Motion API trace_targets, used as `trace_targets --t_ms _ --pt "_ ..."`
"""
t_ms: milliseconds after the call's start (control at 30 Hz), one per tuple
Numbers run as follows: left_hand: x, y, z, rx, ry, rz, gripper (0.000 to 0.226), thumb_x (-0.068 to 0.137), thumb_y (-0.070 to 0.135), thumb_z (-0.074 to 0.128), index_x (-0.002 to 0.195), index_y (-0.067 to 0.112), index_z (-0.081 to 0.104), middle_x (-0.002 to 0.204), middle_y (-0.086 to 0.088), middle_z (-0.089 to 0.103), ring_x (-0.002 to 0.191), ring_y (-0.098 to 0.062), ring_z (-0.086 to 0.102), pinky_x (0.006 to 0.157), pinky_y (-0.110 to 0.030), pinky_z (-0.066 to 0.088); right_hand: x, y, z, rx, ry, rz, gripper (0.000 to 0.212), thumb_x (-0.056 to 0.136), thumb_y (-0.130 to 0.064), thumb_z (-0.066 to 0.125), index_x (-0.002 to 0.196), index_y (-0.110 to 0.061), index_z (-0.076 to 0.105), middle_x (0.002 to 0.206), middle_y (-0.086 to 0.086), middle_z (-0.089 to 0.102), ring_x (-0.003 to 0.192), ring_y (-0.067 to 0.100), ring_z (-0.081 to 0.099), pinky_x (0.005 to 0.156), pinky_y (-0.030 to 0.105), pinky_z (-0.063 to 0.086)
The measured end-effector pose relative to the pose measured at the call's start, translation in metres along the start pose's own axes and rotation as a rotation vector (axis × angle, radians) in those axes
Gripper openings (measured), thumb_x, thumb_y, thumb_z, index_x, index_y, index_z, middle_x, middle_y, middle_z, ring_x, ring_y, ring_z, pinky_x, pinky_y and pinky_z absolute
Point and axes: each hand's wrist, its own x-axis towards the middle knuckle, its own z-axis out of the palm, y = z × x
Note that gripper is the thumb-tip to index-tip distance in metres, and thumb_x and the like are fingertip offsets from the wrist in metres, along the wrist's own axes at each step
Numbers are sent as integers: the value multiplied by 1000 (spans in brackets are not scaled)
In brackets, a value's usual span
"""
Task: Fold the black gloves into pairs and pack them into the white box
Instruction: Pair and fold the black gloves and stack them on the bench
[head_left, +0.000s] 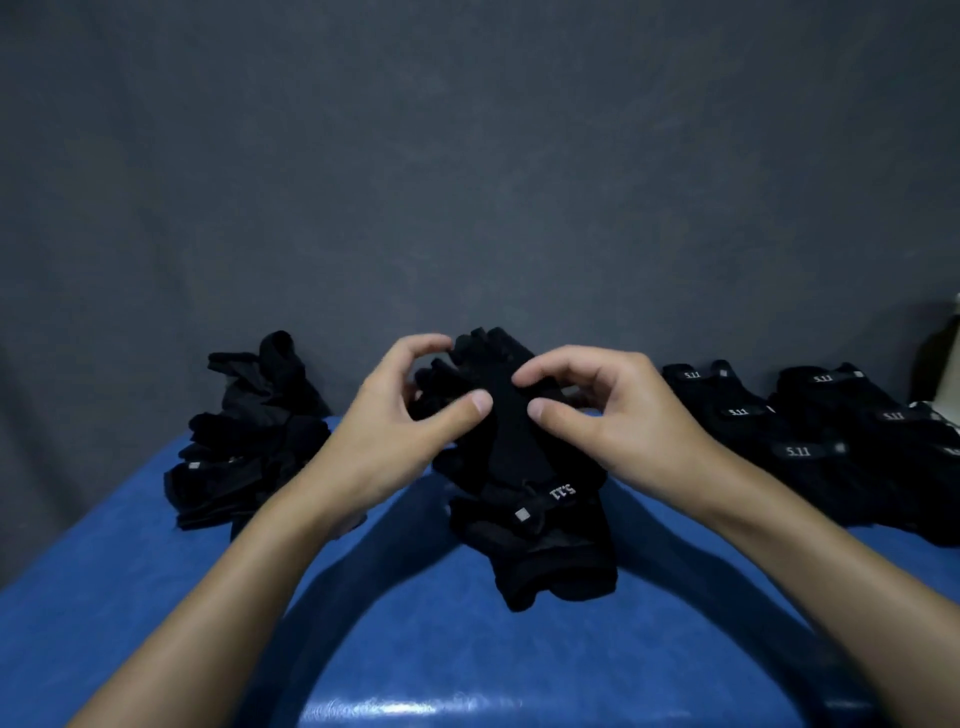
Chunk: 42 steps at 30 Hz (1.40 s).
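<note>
My left hand (395, 415) and right hand (597, 410) are both clamped on one black glove (514, 447). On each hand the grip is formed by the thumb and the curled fingers. The left thumb (475, 402) and right thumb (540, 410) press on the near face of the glove, close together but not touching each other. My curled fingertips meet the glove on its far side.

The glove is held at the centre of the scene, with its finger ends pointing away from me. Its cuff end carries a "5.11" label (563, 492), which reads upside down from my position. This end lies on a second black glove (550, 566), and that glove rests flat on the blue bench (156, 597).

To the left, well apart from my hands, a loose pile of black gloves (249, 431) lies at the far edge of the bench. To the right, flat black gloves with labels up (795, 447) lie in overlapping rows.

A pale object (951, 384) shows at the far right edge; I cannot tell whether it is the white box. A grey backdrop (467, 156) fills the far side.
</note>
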Motion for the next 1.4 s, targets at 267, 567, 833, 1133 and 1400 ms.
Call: trace_targets --t_ms 267,567,833,1133,1400 --pt "-2 -5 8 -170 1 -10 47 95 4 60 131 28 43 90 -23 70 87 -33 72 81 -43 59 -10 9 -15 -168 -16 91 36 87 -14 67 118 -33 64 111 -14 67 97 5 66 80 23 53" --pt "-3 -13 14 -10 -92 -9 31 89 -2 67 105 22 56 81 -7 63 71 -24 56 69 -40 48 -25 13 -10 185 -26 557 42 86 -4 70 126 -10 58 106 5 65 58 4 64 52 17 49" --pt "-1 -33 23 257 -177 -110 13 89 7 70 96 17 70 82 0 70 64 -13 60 61 -27 49 -30 30 -3 32 -63 682 29 87 -10 70 114 -10 60 81 0 61 59 7 60 56 20 51" --pt "-2 -50 24 568 -301 -140 32 91 25 68 123 28 65 109 16 66 87 1 64 85 -20 50 -35 37 -4 -240 -172 700 16 87 -21 69 89 -5 72 83 10 73 65 13 59 71 35 55" --pt "-6 -52 25 628 -351 -99 43 92 33 66 135 30 57 110 19 60 98 -3 56 94 -20 42 -40 38 -12 -210 -90 681 11 86 -17 70 93 -9 74 91 14 72 75 12 61 72 23 48"
